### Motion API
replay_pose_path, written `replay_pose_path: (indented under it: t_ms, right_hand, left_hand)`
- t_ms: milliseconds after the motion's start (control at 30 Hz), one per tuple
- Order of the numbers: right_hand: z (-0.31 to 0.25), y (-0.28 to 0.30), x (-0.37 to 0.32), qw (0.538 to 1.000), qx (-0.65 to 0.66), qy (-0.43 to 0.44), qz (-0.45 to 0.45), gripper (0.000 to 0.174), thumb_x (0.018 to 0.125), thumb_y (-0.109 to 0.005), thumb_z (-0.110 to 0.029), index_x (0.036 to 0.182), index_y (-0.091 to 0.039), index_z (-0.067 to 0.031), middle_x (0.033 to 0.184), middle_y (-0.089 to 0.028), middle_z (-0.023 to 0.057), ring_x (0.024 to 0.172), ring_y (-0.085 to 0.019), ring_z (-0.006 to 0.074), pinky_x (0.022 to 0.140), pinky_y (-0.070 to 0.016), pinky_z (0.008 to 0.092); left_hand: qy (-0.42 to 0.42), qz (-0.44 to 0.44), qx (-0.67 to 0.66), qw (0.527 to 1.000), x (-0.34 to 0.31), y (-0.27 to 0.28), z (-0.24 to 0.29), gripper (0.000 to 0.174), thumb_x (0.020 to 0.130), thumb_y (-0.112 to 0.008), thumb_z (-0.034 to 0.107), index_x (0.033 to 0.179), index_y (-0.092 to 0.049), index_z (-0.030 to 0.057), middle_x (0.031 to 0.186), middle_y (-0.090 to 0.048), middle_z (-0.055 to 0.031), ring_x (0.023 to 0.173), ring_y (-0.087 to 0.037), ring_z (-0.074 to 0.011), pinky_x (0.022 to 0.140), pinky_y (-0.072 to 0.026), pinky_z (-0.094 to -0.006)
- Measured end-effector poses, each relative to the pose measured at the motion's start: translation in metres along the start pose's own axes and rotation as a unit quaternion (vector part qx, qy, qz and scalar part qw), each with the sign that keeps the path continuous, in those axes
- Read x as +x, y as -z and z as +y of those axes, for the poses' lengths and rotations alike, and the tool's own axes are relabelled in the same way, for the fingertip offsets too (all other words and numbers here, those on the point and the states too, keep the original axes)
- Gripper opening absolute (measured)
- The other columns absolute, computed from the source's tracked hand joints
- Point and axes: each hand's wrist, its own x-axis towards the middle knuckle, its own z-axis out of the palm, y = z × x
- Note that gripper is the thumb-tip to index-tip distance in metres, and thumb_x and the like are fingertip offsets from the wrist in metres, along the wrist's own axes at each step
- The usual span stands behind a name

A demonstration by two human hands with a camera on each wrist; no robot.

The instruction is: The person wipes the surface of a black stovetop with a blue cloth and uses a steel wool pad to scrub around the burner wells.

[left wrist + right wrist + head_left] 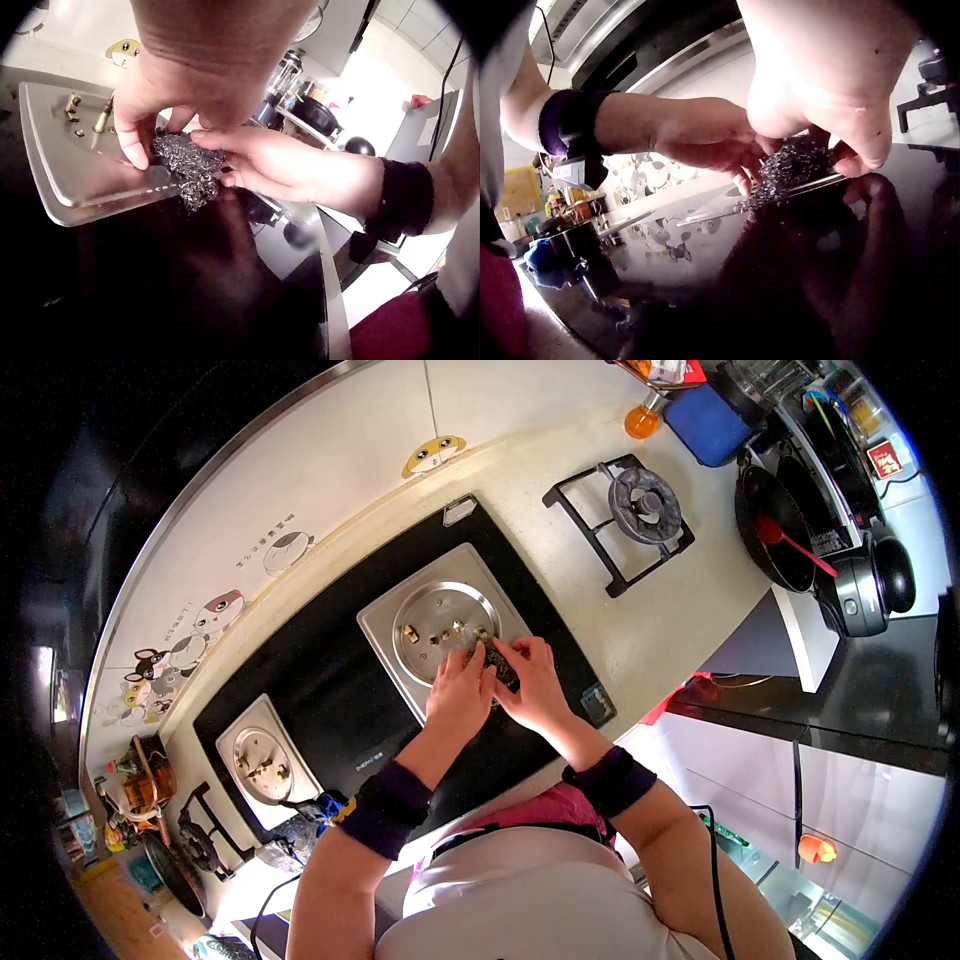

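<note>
Both hands meet over the near right edge of a silver burner tray (380, 622) on the black glass hob. Between them is a dark, curly steel wool scourer (191, 161). My left hand (461, 698) grips its left side with bent fingers, and my right hand (533, 685) pinches it from the right. In the left wrist view the wool hangs over the tray's rim, between the fingers of both hands. The right wrist view shows the scourer (791, 169) low against the tray edge. Small brass burner parts (410, 632) stand in the tray's round recess.
A second burner tray (266, 760) lies to the left. On the counter beyond the hob sit a pan support (620, 525) and a burner ring (645, 505). Farther right stand a black pan (772, 525) and a blue container (708, 425). Another pan support (205, 840) is at far left.
</note>
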Motion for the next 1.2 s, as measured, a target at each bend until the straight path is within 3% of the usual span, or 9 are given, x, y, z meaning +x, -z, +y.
replay_pose_path:
  t_ms: [167, 200, 300, 400, 600, 700, 900, 1000, 1200]
  right_hand:
    - [0.002, 0.003, -0.001, 0.986, 0.115, 0.002, -0.118, 0.067, 0.082, -0.076, -0.02, 0.138, -0.051, 0.0045, 0.113, -0.056, 0.0178, 0.098, -0.061, 0.0321, 0.085, -0.0527, 0.0394]
    - [0.004, 0.003, 0.0, 0.99, 0.109, 0.026, -0.089, 0.065, 0.082, -0.077, -0.02, 0.137, -0.052, 0.0034, 0.109, -0.058, 0.0154, 0.093, -0.063, 0.0289, 0.082, -0.0536, 0.0379]
    - [0.01, 0.006, -0.003, 0.989, 0.129, 0.051, -0.045, 0.059, 0.083, -0.076, -0.016, 0.135, -0.056, -0.0009, 0.106, -0.06, 0.0129, 0.088, -0.064, 0.0259, 0.078, -0.0545, 0.0365]
    - [0.021, 0.007, -0.006, 0.989, 0.144, 0.009, -0.025, 0.05, 0.084, -0.075, -0.012, 0.131, -0.06, -0.0061, 0.104, -0.061, 0.0105, 0.082, -0.064, 0.022, 0.072, -0.0548, 0.0329]
    - [0.027, 0.01, -0.004, 0.985, 0.169, 0.02, -0.03, 0.039, 0.084, -0.073, -0.006, 0.123, -0.066, -0.0083, 0.1, -0.061, 0.0074, 0.075, -0.062, 0.0188, 0.067, -0.0544, 0.0305]
    - [0.03, 0.009, -0.003, 0.983, 0.18, 0.018, -0.033, 0.038, 0.084, -0.072, -0.004, 0.121, -0.066, -0.008, 0.098, -0.061, 0.0065, 0.075, -0.062, 0.0185, 0.068, -0.0549, 0.0307]
    - [0.031, 0.011, -0.001, 0.98, 0.194, 0.032, -0.032, 0.037, 0.084, -0.071, -0.003, 0.12, -0.067, -0.0081, 0.095, -0.06, 0.0067, 0.075, -0.062, 0.0185, 0.069, -0.056, 0.0297]
    - [0.033, 0.009, -0.002, 0.981, 0.191, 0.025, -0.032, 0.036, 0.084, -0.072, -0.001, 0.119, -0.068, -0.0084, 0.096, -0.061, 0.0051, 0.073, -0.06, 0.0147, 0.068, -0.0537, 0.0263]
    - [0.034, 0.009, -0.002, 0.98, 0.194, 0.043, -0.031, 0.035, 0.084, -0.071, -0.002, 0.118, -0.067, -0.0078, 0.096, -0.061, 0.0063, 0.074, -0.063, 0.0178, 0.068, -0.0563, 0.0288]
  left_hand:
    - [0.09, 0.008, -0.018, 0.996, 0.007, 0.006, 0.01, 0.047, 0.093, -0.065, 0.03, 0.133, -0.062, 0.0055, 0.126, -0.056, -0.021, 0.109, -0.063, -0.0391, 0.092, -0.053, -0.0454]
    - [0.093, 0.02, -0.044, 0.994, 0.008, 0.002, 0.005, 0.045, 0.09, -0.069, 0.027, 0.129, -0.065, 0.0058, 0.126, -0.056, -0.0206, 0.109, -0.062, -0.0389, 0.091, -0.0536, -0.0445]
    - [0.026, 0.102, -0.059, 0.993, 0.01, -0.007, -0.008, 0.042, 0.087, -0.073, 0.022, 0.125, -0.066, 0.0053, 0.126, -0.056, -0.0196, 0.109, -0.062, -0.0377, 0.09, -0.0541, -0.0434]
    - [-0.018, 0.164, -0.04, 0.986, 0.019, -0.013, -0.015, 0.043, 0.084, -0.076, 0.02, 0.124, -0.067, 0.0058, 0.124, -0.058, -0.0183, 0.109, -0.062, -0.0372, 0.091, -0.0535, -0.0432]
    - [-0.057, 0.082, 0.179, 0.979, 0.002, 0.005, 0.015, 0.048, 0.085, -0.073, 0.017, 0.132, -0.062, 0.011, 0.136, -0.046, -0.0205, 0.12, -0.052, -0.0421, 0.094, -0.0522, -0.0471]
    - [-0.023, 0.04, 0.205, 0.978, 0.0, -0.007, 0.003, 0.05, 0.086, -0.071, 0.018, 0.135, -0.061, 0.0148, 0.136, -0.042, -0.0215, 0.124, -0.048, -0.0436, 0.093, -0.0528, -0.0485]
    - [0.007, 0.077, 0.179, 0.981, 0.011, -0.009, -0.013, 0.051, 0.087, -0.067, 0.02, 0.137, -0.058, 0.0217, 0.126, -0.047, -0.0189, 0.113, -0.059, -0.0385, 0.082, -0.0591, -0.0463]
    - [0.124, -0.02, 0.181, 0.975, 0.019, -0.005, 0.009, 0.052, 0.088, -0.065, 0.017, 0.14, -0.055, 0.019, 0.127, -0.047, -0.0196, 0.108, -0.062, -0.0371, 0.079, -0.0603, -0.0442]
    - [0.001, -0.108, 0.274, 0.956, 0.025, 0.007, 0.003, 0.056, 0.089, -0.062, 0.015, 0.144, -0.049, 0.0111, 0.127, -0.047, -0.0197, 0.103, -0.065, -0.0357, 0.079, -0.0618, -0.0432]
